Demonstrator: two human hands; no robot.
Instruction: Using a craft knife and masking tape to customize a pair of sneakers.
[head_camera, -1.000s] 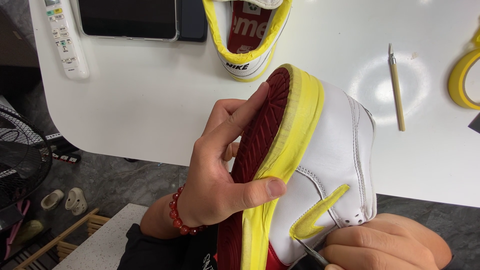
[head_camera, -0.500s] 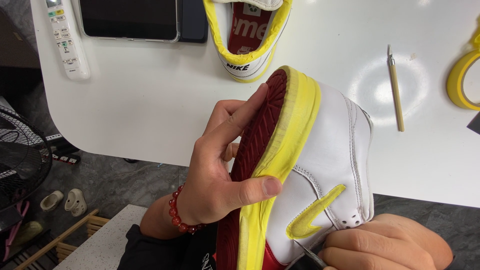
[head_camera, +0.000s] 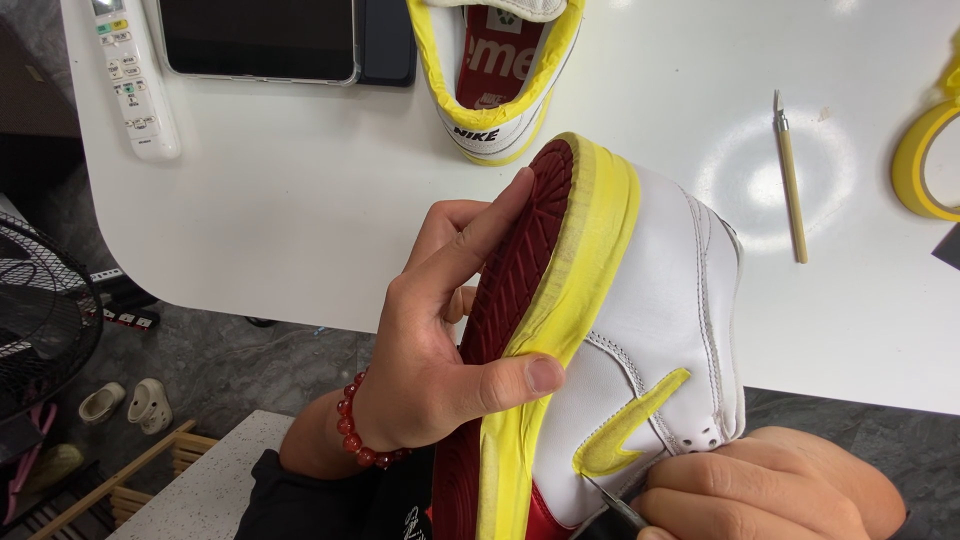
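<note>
Your left hand (head_camera: 440, 350) clamps sneaker (head_camera: 650, 330) sole, toe pointing away; right hand (head_camera: 760, 490) nearer, pinching fine blade (head_camera: 617, 508) at yellow-taped side logo (head_camera: 625, 435).

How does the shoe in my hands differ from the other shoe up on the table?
The held shoe is turned on its side, dark red sole showing, gripped by the left hand; the table shoe sits upright, opening facing up. The held shoe shows a yellow-covered side emblem near the right hand; the table shoe shows only its heel and red insole. Both are white with yellow-covered edges.
</note>
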